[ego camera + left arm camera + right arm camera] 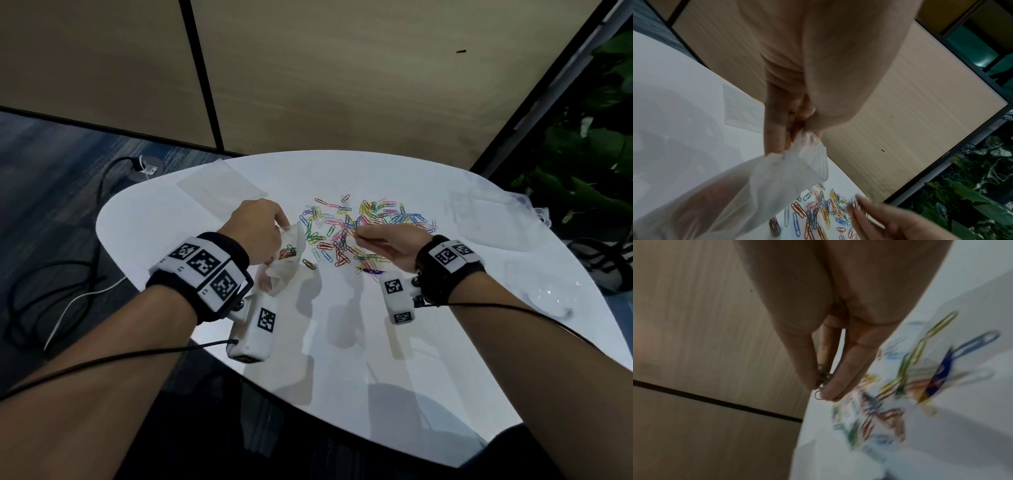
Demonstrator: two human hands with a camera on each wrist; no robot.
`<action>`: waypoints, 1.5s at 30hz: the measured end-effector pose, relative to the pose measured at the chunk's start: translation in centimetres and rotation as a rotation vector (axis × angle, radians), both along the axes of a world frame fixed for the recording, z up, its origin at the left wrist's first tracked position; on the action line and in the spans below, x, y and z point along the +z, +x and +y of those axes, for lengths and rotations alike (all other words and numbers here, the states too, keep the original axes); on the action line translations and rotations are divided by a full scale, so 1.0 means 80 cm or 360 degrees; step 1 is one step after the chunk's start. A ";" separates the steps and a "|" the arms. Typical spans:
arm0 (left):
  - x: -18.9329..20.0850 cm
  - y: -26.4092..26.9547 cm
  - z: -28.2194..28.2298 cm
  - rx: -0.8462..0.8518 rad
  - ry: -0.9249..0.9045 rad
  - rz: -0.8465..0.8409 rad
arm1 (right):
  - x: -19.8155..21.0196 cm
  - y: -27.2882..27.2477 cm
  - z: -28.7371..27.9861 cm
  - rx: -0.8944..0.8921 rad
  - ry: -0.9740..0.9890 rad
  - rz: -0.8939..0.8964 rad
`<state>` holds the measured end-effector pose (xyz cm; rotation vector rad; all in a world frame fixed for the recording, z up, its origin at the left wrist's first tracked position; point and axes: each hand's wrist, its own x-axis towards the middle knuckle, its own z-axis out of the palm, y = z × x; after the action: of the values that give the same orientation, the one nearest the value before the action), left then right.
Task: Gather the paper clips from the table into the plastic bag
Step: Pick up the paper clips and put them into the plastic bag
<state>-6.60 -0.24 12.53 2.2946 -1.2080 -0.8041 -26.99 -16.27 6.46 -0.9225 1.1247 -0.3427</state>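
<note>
Presently listed: left hand (255,231) pinching the plastic bag (286,260) rim, apparently to hold its mouth open; right hand (390,245) pinching a few paper clips (821,386) above the coloured pile (363,226) on the white table (376,359), likely bag-bound.

- head: above, facing forward-down at white table (376,342), both forearms in shot
- left wrist: close along left hand (797,81)
- right wrist: close along right hand (838,305), blurred
- all share paper clips (359,226)
</note>
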 end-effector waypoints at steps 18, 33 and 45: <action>-0.004 0.007 0.003 0.0001 -0.0020 0.0091 | 0.038 0.097 0.102 0.0849 -0.1246 0.0225; -0.009 0.030 0.011 0.0042 0.0003 0.0031 | -0.093 0.059 0.086 0.2091 -0.2341 0.1429; -0.004 0.019 0.010 0.0002 -0.0002 0.0017 | -0.107 0.027 0.015 0.1443 -0.2169 0.1608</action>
<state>-5.11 0.55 12.19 2.2868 -1.2023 -0.8139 -24.80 -15.05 -2.12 -2.8963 1.1068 0.2426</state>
